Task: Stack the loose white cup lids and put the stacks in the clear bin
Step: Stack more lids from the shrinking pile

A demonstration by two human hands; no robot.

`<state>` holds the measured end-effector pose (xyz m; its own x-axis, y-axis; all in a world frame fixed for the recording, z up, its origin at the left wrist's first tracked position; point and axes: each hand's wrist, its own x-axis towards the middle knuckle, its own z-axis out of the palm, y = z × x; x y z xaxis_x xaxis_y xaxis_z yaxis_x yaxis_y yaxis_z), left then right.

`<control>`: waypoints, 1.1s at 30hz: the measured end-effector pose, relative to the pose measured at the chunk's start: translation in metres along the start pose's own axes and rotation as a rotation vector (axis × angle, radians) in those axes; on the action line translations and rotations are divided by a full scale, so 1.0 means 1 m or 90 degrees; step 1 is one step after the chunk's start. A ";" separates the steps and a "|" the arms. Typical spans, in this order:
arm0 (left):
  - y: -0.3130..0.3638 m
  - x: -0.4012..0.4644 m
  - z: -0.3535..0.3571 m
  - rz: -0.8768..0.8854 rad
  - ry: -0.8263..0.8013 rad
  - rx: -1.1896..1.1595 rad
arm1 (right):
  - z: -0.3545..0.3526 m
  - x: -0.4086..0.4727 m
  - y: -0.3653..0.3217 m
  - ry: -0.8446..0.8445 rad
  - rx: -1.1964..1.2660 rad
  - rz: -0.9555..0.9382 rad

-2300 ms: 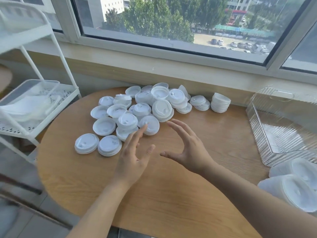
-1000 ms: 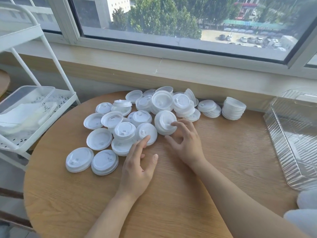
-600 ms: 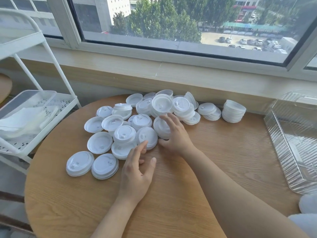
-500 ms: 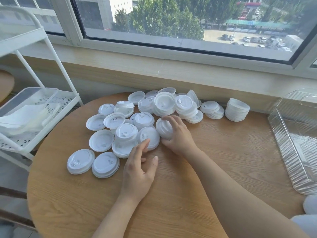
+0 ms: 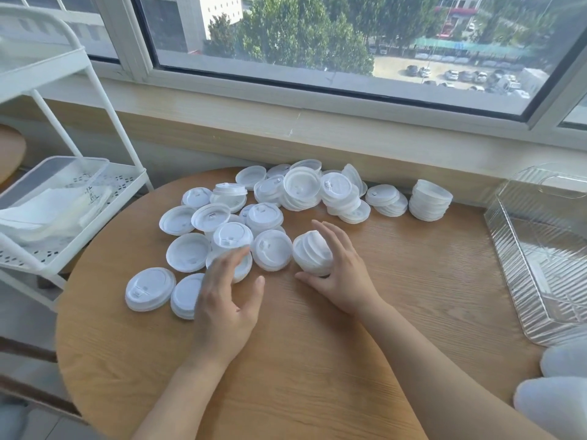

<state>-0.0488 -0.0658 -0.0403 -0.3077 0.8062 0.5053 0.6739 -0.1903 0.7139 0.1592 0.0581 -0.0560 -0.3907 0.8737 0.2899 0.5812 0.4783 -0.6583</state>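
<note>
Several loose white cup lids [image 5: 273, 214] lie scattered on the round wooden table [image 5: 317, 360], with a neat stack of lids [image 5: 430, 200] at the back right of the pile. My right hand [image 5: 341, 271] grips a small tilted stack of lids [image 5: 309, 252] just off the pile's near edge, thumb below and fingers over it. My left hand [image 5: 225, 296] hovers with fingers spread over the nearest lids, blurred by motion and holding nothing. The clear bin [image 5: 540, 249] sits at the table's right edge.
A white wire trolley [image 5: 63, 192] with a clear tub and bags stands close at the left. A window sill and wall run behind the table. More white lids [image 5: 559, 395] lie at the lower right corner. Bare wood lies in front of my hands.
My right hand has pulled the small stack of lids out of the pile towards me and tilted it. My left hand has moved forward and left over the near lids.
</note>
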 end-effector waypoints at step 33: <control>-0.126 0.103 -0.066 -0.180 -0.296 0.326 | 0.002 0.063 -0.037 -0.262 -0.156 -0.023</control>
<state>-0.2095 0.0043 -0.0464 -0.2760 0.9612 -0.0021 0.8746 0.2521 0.4141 0.1115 0.0953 -0.0151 -0.6345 0.7726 -0.0220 0.6944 0.5573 -0.4552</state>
